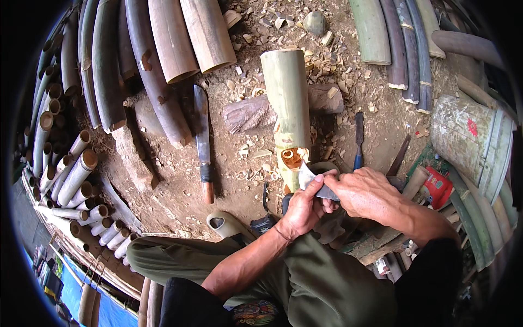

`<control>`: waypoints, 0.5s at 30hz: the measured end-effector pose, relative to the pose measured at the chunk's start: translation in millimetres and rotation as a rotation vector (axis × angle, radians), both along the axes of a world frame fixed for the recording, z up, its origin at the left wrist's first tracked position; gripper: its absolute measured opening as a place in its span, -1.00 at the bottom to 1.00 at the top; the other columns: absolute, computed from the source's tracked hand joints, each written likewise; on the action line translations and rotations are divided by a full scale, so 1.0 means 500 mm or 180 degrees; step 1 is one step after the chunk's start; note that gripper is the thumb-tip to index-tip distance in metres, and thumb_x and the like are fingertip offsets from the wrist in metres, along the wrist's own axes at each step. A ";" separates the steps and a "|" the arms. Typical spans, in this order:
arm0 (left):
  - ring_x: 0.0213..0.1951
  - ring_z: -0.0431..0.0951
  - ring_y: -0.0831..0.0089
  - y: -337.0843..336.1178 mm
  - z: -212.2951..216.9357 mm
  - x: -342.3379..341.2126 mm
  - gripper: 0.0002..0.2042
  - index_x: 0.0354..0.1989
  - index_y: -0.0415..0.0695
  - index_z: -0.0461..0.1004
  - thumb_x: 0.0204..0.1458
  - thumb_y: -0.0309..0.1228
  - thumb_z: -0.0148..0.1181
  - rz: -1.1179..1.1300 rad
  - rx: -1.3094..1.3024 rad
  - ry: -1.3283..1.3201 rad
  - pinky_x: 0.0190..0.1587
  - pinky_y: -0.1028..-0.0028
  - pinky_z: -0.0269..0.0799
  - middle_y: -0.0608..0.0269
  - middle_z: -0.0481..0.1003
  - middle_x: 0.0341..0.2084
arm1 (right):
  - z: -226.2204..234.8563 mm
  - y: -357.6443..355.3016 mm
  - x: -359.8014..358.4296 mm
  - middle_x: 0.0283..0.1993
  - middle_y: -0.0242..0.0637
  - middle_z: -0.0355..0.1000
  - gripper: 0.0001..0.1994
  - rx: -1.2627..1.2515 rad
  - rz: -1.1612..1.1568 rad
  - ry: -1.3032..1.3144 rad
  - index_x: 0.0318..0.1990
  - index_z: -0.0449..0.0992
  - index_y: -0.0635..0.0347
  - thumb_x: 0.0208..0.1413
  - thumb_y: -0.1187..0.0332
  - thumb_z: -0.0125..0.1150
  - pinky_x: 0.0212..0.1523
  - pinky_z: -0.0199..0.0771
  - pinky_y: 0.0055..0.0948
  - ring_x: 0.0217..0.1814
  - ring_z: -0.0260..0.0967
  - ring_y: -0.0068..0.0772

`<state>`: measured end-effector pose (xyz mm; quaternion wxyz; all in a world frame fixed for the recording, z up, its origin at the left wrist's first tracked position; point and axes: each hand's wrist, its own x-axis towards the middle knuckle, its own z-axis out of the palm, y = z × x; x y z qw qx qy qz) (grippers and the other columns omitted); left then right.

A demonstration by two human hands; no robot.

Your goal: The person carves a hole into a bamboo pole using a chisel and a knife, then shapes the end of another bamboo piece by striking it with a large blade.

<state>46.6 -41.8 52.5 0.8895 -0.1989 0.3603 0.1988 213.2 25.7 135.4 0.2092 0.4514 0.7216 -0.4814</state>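
Note:
Close together above my lap, both hands grip a small folded sheet, white on one face and dark grey on another, like sandpaper. My left hand pinches it between thumb and fingers. From the other side my right hand has closed on its dark part, the fingertips mostly hidden. Just beyond them lies a thick pale green bamboo section, its far part resting across a short log. Near my hands the bamboo has a carved opening with an orange-brown inside.
A machete lies left of the bamboo, a blue-handled chisel to the right. Bamboo poles fill the far left; more lie far right. A stained white bucket stands right, near a red object. Shavings litter the dirt.

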 end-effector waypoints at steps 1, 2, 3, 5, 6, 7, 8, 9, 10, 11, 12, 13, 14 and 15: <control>-0.56 0.40 0.53 0.003 0.002 -0.005 -0.60 0.12 -0.22 0.44 0.32 -0.15 -0.03 -0.0108 0.0062 0.0195 -0.34 0.42 0.44 0.30 0.44 -0.59 | -0.002 -0.005 -0.007 -0.47 -0.05 0.51 -0.66 -0.0126 -0.0142 -0.0010 -0.08 0.38 0.31 -0.02 0.37 0.23 -0.40 0.50 -0.10 -0.39 0.54 0.03; -0.59 0.40 0.52 0.008 0.005 -0.014 -0.61 0.06 -0.23 0.48 0.31 -0.16 -0.02 -0.0407 0.0168 0.0518 -0.39 0.44 0.42 0.29 0.44 -0.61 | -0.005 -0.014 -0.012 -0.46 -0.05 0.52 -0.64 -0.0251 -0.0284 -0.0019 -0.06 0.36 0.27 -0.03 0.38 0.23 -0.40 0.50 -0.07 -0.39 0.53 0.06; -0.62 0.39 0.51 0.018 0.011 -0.024 -0.62 0.00 -0.25 0.51 0.30 -0.17 0.00 -0.0720 0.0281 0.0829 -0.44 0.45 0.40 0.27 0.45 -0.64 | -0.026 -0.047 -0.020 -0.43 -0.07 0.53 -0.64 -0.0283 -0.0587 -0.0034 -0.05 0.37 0.18 -0.05 0.40 0.24 -0.37 0.50 -0.05 -0.37 0.52 0.10; -0.71 0.39 0.49 0.039 0.021 -0.053 -0.64 -0.20 -0.29 0.60 0.25 -0.21 0.03 -0.1515 0.0713 0.1541 -0.60 0.49 0.30 0.23 0.46 -0.72 | -0.065 -0.112 -0.050 -0.35 0.05 0.52 -0.60 -0.0477 -0.1639 0.0521 0.00 0.34 0.23 -0.04 0.41 0.22 -0.28 0.52 -0.05 -0.29 0.50 0.18; -0.72 0.40 0.47 0.061 0.029 -0.067 -0.63 -0.29 -0.32 0.62 0.22 -0.21 0.05 -0.1979 0.1044 0.1784 -0.62 0.45 0.29 0.23 0.46 -0.74 | -0.079 -0.142 -0.082 -0.30 0.11 0.51 -0.57 -0.0464 -0.2103 0.0589 0.04 0.33 0.27 -0.03 0.41 0.21 -0.25 0.53 -0.06 -0.24 0.50 0.21; -0.72 0.40 0.48 0.061 0.018 -0.087 -0.62 -0.33 -0.33 0.62 0.21 -0.20 0.06 -0.2343 0.1447 0.2106 -0.64 0.42 0.28 0.21 0.46 -0.75 | -0.098 -0.170 -0.116 -0.29 0.12 0.51 -0.54 -0.0096 -0.2417 0.0829 0.06 0.31 0.32 -0.03 0.40 0.22 -0.25 0.53 -0.04 -0.24 0.50 0.20; -0.73 0.39 0.49 0.060 0.006 -0.105 -0.61 -0.37 -0.33 0.62 0.20 -0.19 0.07 -0.2719 0.1861 0.2418 -0.66 0.40 0.28 0.20 0.46 -0.75 | -0.108 -0.187 -0.149 -0.28 0.12 0.51 -0.50 0.0280 -0.2741 0.1065 0.08 0.29 0.37 -0.02 0.39 0.24 -0.25 0.53 -0.02 -0.24 0.49 0.18; -0.73 0.38 0.50 0.070 0.015 -0.109 -0.60 -0.43 -0.32 0.62 0.17 -0.17 0.10 -0.2701 0.2742 0.2753 -0.68 0.40 0.26 0.23 0.45 -0.77 | -0.104 -0.187 -0.169 -0.23 0.13 0.50 -0.43 0.0093 -0.3008 0.1170 0.16 0.24 0.35 -0.03 0.38 0.25 -0.22 0.54 -0.05 -0.22 0.50 0.16; -0.72 0.37 0.52 0.071 0.023 -0.106 -0.62 -0.40 -0.31 0.63 0.18 -0.18 0.09 -0.2605 0.2408 0.2589 -0.67 0.43 0.25 0.24 0.46 -0.75 | -0.098 -0.187 -0.164 -0.24 0.12 0.50 -0.44 0.0090 -0.2812 0.1075 0.15 0.25 0.35 -0.03 0.38 0.25 -0.23 0.54 -0.04 -0.22 0.50 0.16; -0.72 0.35 0.54 0.069 0.029 -0.100 -0.63 -0.36 -0.29 0.63 0.19 -0.19 0.08 -0.2506 0.2076 0.2421 -0.67 0.45 0.24 0.25 0.46 -0.73 | -0.086 -0.182 -0.148 -0.25 0.11 0.50 -0.45 0.0087 -0.2619 0.0977 0.13 0.25 0.35 -0.03 0.38 0.24 -0.23 0.54 -0.04 -0.23 0.50 0.16; -0.71 0.34 0.56 0.077 0.036 -0.085 -0.65 -0.32 -0.27 0.64 0.20 -0.20 0.08 -0.2337 0.1784 0.2269 -0.66 0.48 0.22 0.27 0.47 -0.71 | -0.072 -0.163 -0.121 -0.26 0.10 0.50 -0.47 0.0136 -0.2369 0.0882 0.12 0.25 0.34 -0.03 0.38 0.24 -0.24 0.54 -0.04 -0.24 0.50 0.16; -0.69 0.31 0.62 0.080 0.051 -0.064 -0.69 -0.16 -0.21 0.61 0.25 -0.22 0.04 -0.1866 0.1402 0.1866 -0.63 0.56 0.20 0.34 0.47 -0.66 | -0.049 -0.137 -0.087 -0.26 0.08 0.51 -0.54 0.0134 -0.1953 0.0650 0.04 0.29 0.31 -0.02 0.36 0.26 -0.29 0.54 -0.03 -0.27 0.51 0.12; -0.63 0.30 0.63 0.058 0.034 -0.053 -0.69 0.00 -0.16 0.53 0.31 -0.22 0.00 -0.1520 0.1263 0.1392 -0.55 0.59 0.24 0.37 0.45 -0.59 | -0.019 -0.102 -0.060 -0.32 -0.01 0.53 -0.67 0.0182 -0.1421 0.0307 -0.08 0.36 0.31 0.02 0.36 0.22 -0.35 0.54 -0.07 -0.33 0.54 0.04; -0.61 0.32 0.62 0.050 0.021 -0.031 -0.68 0.03 -0.15 0.51 0.31 -0.20 -0.01 -0.0977 0.0726 0.0840 -0.52 0.57 0.28 0.37 0.44 -0.57 | -0.001 -0.070 -0.044 -0.36 -0.03 0.53 -0.71 0.0251 -0.0953 -0.0027 -0.12 0.38 0.33 0.04 0.37 0.20 -0.37 0.54 -0.11 -0.36 0.54 0.01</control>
